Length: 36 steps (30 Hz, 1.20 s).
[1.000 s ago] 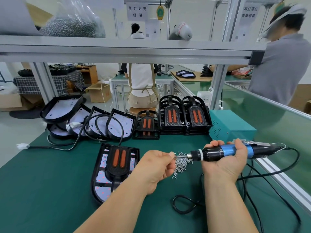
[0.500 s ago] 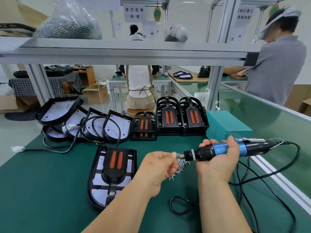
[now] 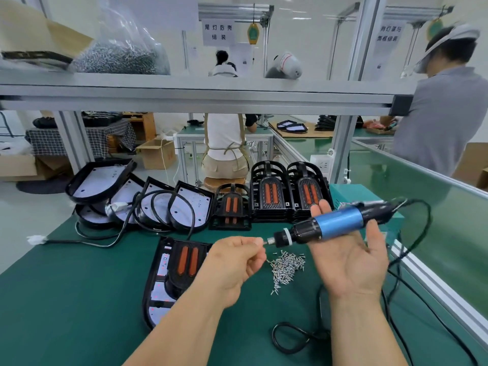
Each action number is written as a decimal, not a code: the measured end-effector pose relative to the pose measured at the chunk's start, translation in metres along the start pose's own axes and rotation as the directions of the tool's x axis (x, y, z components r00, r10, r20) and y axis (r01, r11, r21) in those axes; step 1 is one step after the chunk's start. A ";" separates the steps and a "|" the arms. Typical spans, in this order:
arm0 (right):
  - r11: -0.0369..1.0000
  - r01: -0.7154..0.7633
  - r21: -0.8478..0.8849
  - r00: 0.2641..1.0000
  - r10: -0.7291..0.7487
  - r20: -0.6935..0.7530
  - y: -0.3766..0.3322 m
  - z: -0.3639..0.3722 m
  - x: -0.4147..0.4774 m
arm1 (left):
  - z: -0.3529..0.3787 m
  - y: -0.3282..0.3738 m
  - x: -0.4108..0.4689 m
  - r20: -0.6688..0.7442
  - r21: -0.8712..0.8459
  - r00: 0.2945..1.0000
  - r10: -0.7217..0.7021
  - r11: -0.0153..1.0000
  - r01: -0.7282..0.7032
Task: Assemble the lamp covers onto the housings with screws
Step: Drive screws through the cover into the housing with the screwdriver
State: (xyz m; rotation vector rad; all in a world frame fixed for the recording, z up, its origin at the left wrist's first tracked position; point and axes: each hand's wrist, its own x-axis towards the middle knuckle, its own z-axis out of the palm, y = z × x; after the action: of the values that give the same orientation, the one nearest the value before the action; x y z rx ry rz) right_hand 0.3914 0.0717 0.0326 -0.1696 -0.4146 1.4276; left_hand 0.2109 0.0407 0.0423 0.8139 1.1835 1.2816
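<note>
While the head view looked down at the green mat [image 3: 66, 299], the right hand [image 3: 348, 260] lay palm up above it. Its fingers [image 3: 320, 208] were straight and close together, not curled. The electric screwdriver [image 3: 338, 223] rested across them, nose pointing left. The thumb [image 3: 375, 233] stood up at the near side of the barrel; whether it pressed the tool I could not tell.

The left hand [image 3: 232, 265] was curled, and its thumb and forefinger [image 3: 257, 241] pinched together on the tip of the bit [image 3: 264, 242]. Anything held between those fingertips was too small to make out.

A loose pile of screws [image 3: 287, 266] lay on the mat below the bit, between the two hands and just beside the left hand's curled fingers. It touched neither hand.

The lamp housing [image 3: 158, 286] lay flat on the mat left of the left hand, its near corner hidden behind that forearm. A black cover [image 3: 187, 260] with two orange strips sat on it. Both were apart from every finger.

Two stacks of covers [image 3: 269, 196] stood side by side at the back of the mat, with a lower one [image 3: 232, 207] to their left. Farther left, open housings [image 3: 190, 204] leaned in a row with a black cable [image 3: 155, 204] looped over them. A green box [image 3: 351, 192] stood behind the right hand, and a clear bag of screws [image 3: 118, 56] sat on the shelf above.
</note>
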 end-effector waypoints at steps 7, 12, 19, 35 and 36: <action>0.983 0.084 -0.165 0.975 -0.047 0.216 -0.009 0.009 -0.002 | -0.010 0.014 -0.008 0.098 -0.168 0.959 -0.265 0.946 0.278; 0.979 0.153 -0.135 0.975 -0.127 0.180 -0.007 0.010 -0.005 | -0.004 0.002 -0.015 0.131 -0.133 0.929 -0.346 0.922 0.362; 0.982 0.186 -0.042 0.982 -0.186 0.010 0.002 0.017 -0.007 | -0.009 0.016 -0.019 0.136 0.113 0.953 -0.272 0.960 0.258; 0.969 0.193 -0.153 0.976 -0.206 -0.072 0.041 0.055 -0.004 | -0.134 0.026 -0.013 -0.113 0.459 0.974 -0.197 0.859 0.227; 0.970 0.194 -0.144 0.976 -0.205 -0.070 0.045 0.060 -0.002 | -0.133 0.025 -0.012 -0.111 0.432 0.970 -0.214 0.869 0.242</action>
State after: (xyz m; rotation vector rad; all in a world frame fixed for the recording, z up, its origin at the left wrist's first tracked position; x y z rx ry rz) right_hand 0.3270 0.0687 0.0707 -0.2905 -0.4473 1.1899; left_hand 0.0779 0.0126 0.0354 0.9323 1.6036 0.8528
